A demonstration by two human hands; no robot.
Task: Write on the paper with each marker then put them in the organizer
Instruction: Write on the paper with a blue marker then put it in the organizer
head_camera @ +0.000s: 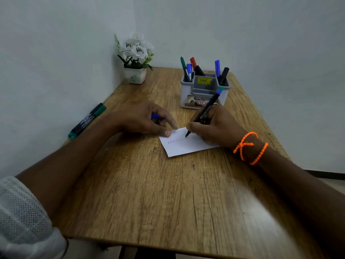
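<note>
White paper [186, 146] bears blue zigzag scribbles.

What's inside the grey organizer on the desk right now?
The organizer holds markers: green, blue, red and black ones in its left part, a blue and a black one in its right. Its walls cover their lower ends; the middle front pocket's contents cannot be seen.
</note>
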